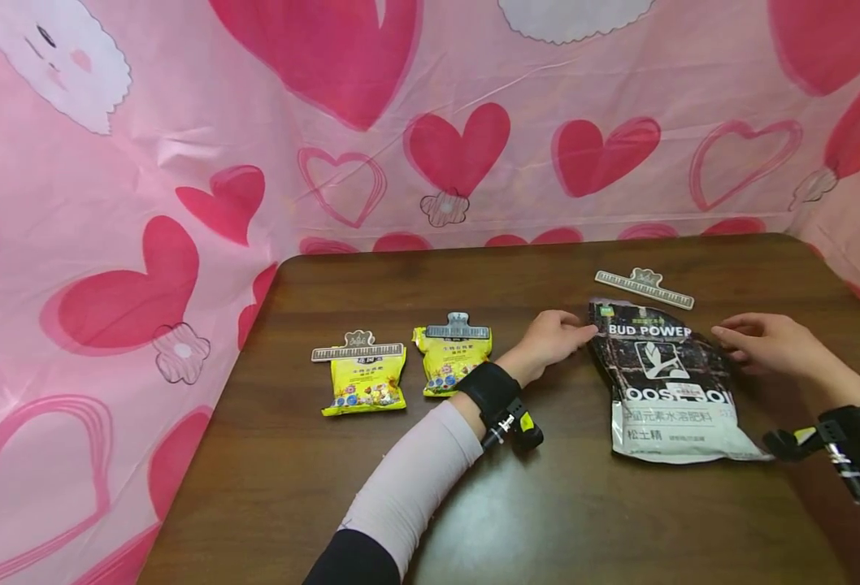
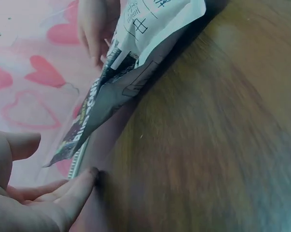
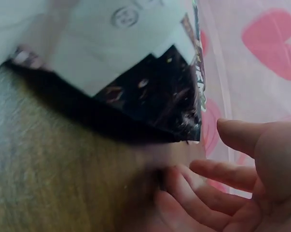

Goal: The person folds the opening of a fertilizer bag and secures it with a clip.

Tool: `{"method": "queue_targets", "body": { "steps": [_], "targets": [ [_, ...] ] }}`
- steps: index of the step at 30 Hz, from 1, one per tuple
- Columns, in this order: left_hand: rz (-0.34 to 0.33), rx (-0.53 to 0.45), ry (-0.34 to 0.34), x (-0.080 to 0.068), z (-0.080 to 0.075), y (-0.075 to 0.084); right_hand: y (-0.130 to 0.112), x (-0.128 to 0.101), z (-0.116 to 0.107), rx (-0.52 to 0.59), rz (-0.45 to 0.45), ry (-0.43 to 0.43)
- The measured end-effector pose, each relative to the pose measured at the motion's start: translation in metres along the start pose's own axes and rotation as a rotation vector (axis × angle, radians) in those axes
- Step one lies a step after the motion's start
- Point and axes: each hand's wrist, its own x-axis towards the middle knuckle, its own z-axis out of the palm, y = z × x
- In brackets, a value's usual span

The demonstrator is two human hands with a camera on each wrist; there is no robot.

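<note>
A black and white bag [image 1: 664, 382] printed BUD POWER lies flat on the brown table [image 1: 371, 504], right of centre. My left hand [image 1: 558, 337] rests by the bag's upper left corner with relaxed fingers, the fingertips at the bag's edge. My right hand [image 1: 762, 343] lies by the upper right edge, fingers loosely extended and holding nothing. In the left wrist view the fingers [image 2: 63, 198] rest on the table just short of the bag [image 2: 135, 63]. In the right wrist view the open hand [image 3: 242, 193] sits beside the bag's corner [image 3: 150, 92].
A loose sealing clip [image 1: 644, 287] lies just beyond the bag. Two yellow snack bags [image 1: 364, 382] [image 1: 453, 359] lie at the left, each shut with a clip [image 1: 358, 349] [image 1: 457, 328]. Pink heart-print cloth [image 1: 181, 162] walls the table on three sides.
</note>
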Motion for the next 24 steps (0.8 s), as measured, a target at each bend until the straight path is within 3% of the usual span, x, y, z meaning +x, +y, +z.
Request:
{"method": "queue_targets", "body": {
  "steps": [6,11,17,24],
  "targets": [
    [-0.064,-0.234,-0.044,0.006,0.008,-0.002,0.002,-0.001,0.005,0.115,0.047,-0.105],
    [-0.094,-0.349,-0.098,0.011,0.014,-0.004,-0.001,-0.003,0.010,0.178,0.047,-0.129],
    [-0.095,-0.391,-0.139,0.015,0.017,-0.007,-0.005,-0.002,0.011,0.109,0.037,-0.077],
    [-0.039,-0.327,-0.118,0.016,0.016,-0.008,-0.010,-0.003,0.012,0.153,0.023,-0.033]
  ]
}}
